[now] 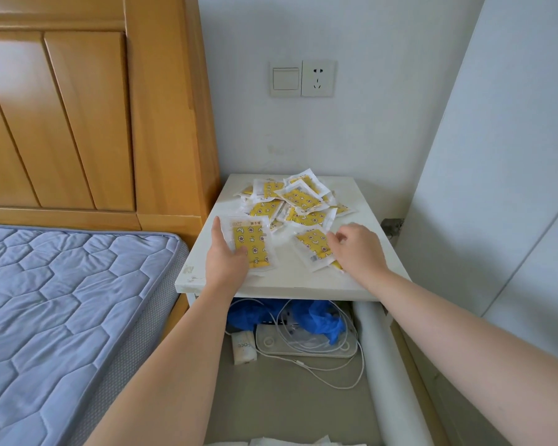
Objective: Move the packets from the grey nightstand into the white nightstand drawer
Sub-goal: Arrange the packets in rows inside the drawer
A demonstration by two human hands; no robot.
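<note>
Packets (298,201) sit heaped mid-frame on the nightstand (361,272); your left hand (226,257) clamps a near packet (253,241), your right hand (358,249) pinches a second packet (313,247), bound for the drawer (281,400) below

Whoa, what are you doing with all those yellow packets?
A person is gathering yellow packets off the top of a nightstand. The left hand holds one packet by its near end. The right hand has curled fingers at the edge of a second packet; whether it has hold yet is unclear. A pile of packets lies behind them. The drawer below stands open, with cables inside.
</note>
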